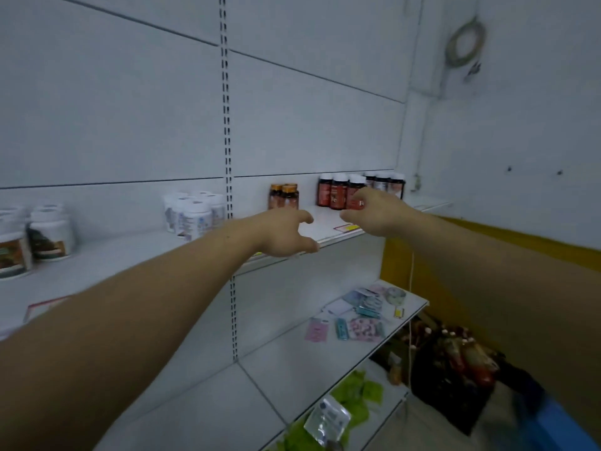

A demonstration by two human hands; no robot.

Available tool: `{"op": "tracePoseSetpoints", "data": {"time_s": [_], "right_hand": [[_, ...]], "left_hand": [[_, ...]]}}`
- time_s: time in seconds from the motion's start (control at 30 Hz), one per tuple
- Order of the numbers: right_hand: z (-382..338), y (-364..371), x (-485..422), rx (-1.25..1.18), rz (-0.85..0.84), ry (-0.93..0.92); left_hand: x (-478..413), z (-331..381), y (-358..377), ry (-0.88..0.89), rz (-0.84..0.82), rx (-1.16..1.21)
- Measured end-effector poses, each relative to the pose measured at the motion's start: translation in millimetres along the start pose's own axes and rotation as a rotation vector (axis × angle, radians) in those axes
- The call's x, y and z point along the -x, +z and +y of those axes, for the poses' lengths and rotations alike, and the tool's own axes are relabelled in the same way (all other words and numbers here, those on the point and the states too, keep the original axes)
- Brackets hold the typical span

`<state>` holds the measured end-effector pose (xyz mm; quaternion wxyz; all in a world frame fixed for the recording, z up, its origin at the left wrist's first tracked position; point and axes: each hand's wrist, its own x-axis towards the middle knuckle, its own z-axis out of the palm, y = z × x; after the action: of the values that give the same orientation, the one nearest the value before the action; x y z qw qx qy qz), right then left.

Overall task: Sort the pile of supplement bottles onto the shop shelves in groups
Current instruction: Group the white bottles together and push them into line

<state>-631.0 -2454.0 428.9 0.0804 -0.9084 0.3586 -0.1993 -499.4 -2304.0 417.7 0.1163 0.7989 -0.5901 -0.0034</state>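
Left hand (286,234): out over the front lip of the top shelf (130,255), fingers loosely spread and curved, holding nothing. It's free to steady a row if something wobbles.
Right hand (374,213): up against the nearest red bottle (353,195), fingers across its label. I can't tell whether I'm gripping it or just touching it.
Red bottles (331,193): upright in a tight row at the right end, white caps up, labels facing out so a shopper can read them.
Dark bottles (390,185): tucked just behind and to the right of the reds, their own cluster.
Amber bottles (283,196): a small pair, set apart to the left with a clear gap. That gap is what makes it a group.
White bottles (195,213): a packed block further left, past the slotted upright.
Tubs (50,232): wide ones at the far left end, well apart from everything else.
Pile (455,356): dark heap down on the floor at lower right, blurred. It looks like plenty is left to sort.
Lower shelf (416,304): loose packets (361,327) lying flat, not my job.
Next, I reckon: square this red one in line with its mates, then go down to the heap for another.
Watch out: the reds stand close, so a clumsy nudge could topple the row.
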Motion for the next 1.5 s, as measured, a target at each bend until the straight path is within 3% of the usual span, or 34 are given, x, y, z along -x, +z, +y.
{"op": "tracePoseSetpoints", "data": {"time_s": [0.4, 0.63, 0.93, 1.23, 1.5], "right_hand": [[153, -22, -36, -0.002, 0.057, 0.192], [227, -22, -102, 0.060, 0.110, 0.288], [297, -22, -202, 0.074, 0.108, 0.342], [338, 8, -307, 0.113, 0.032, 0.162], [400, 27, -414, 0.131, 0.069, -0.130]], "left_hand": [[-140, 96, 51, 0.179, -0.049, 0.038], [-257, 120, 77, 0.302, -0.083, 0.003], [-391, 131, 97, 0.330, -0.090, 0.026], [-471, 127, 114, 0.208, -0.009, 0.006], [-535, 145, 126, -0.087, 0.167, 0.177]]}}
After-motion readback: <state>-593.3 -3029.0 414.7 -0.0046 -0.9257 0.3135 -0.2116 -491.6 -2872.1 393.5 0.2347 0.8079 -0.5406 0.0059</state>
